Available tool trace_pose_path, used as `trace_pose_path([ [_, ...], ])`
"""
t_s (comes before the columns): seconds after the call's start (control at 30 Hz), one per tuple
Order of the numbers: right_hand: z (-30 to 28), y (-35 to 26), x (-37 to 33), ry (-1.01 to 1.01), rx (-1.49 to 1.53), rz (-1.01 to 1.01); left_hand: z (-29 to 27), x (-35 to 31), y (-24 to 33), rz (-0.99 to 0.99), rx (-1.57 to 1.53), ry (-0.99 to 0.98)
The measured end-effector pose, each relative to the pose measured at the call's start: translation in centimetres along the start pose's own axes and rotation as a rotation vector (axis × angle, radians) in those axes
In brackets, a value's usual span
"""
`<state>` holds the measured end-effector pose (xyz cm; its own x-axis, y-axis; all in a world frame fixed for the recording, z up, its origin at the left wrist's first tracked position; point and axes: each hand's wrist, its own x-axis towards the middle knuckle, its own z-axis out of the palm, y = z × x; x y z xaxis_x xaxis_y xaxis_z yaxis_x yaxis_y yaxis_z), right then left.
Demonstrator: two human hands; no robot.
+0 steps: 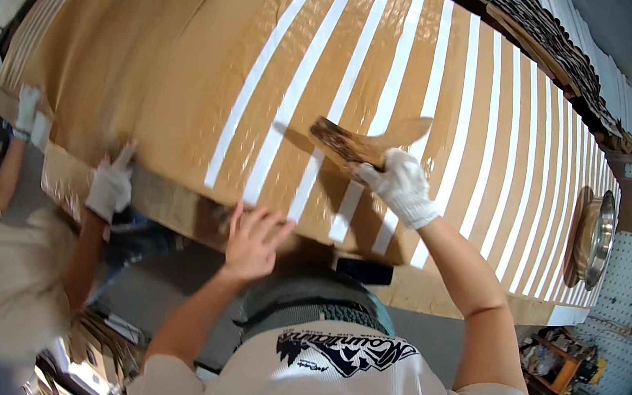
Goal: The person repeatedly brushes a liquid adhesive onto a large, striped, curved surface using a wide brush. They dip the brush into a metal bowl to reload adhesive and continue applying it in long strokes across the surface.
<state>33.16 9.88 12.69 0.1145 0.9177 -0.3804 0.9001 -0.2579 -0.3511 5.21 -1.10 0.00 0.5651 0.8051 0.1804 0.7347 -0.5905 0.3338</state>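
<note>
My right hand [400, 186], in a white knit glove, is closed around a wide brush [349, 143] with a brown, wooden-looking body and a dark, worn edge. It is over the glossy, wet-looking part of a fan of overlapping brown paper sheets [440, 143], each showing a white strip along one side. My left hand [253, 241] is bare, its fingers spread on the near edge of the sheets. Left of the strips lies a broad plain brown sheet [167, 42], partly blurred.
At the left, a co-worker's gloved hands [111, 186] are at the near edge of the brown sheet. A round metal basin [594, 239] stands at the table's right end. Stacked dark corrugated sheets [554, 53] run along the far side. A cluttered shelf [558, 368] is at lower right.
</note>
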Motion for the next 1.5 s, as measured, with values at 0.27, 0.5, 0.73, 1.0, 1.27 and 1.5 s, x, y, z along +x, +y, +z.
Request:
trace_pose_path([
  [0.27, -4.3, -1.2, 20.1, 0.354, -0.297, -0.221, 1.3, 0.0, -0.7, 0.01, 0.047, -0.049],
  [0.5, -11.4, 4.5, 38.2, 0.492, -0.112, 0.062, 0.9, 0.1, -0.7, 0.009, 0.085, -0.066],
  [0.73, -14.3, 15.9, 40.7, 0.691, -0.057, 0.297, 1.2, 0.1, -1.5, 0.057, 0.165, -0.142],
  [1.0, -14.9, 8.6, 32.6, 0.622, 0.358, 0.057, 1.9, -0.5, -1.2, 0.001, 0.047, -0.116],
  [1.27, -10.1, 12.3, 30.1, 0.541, 0.183, 0.164, 0.1, 0.4, -0.7, 0.028, 0.081, -0.172],
  [1.5, -15.7, 13.9, 30.4, 0.756, -0.111, 0.079, 0.5, 0.1, -0.4, -0.026, -0.001, -0.133],
])
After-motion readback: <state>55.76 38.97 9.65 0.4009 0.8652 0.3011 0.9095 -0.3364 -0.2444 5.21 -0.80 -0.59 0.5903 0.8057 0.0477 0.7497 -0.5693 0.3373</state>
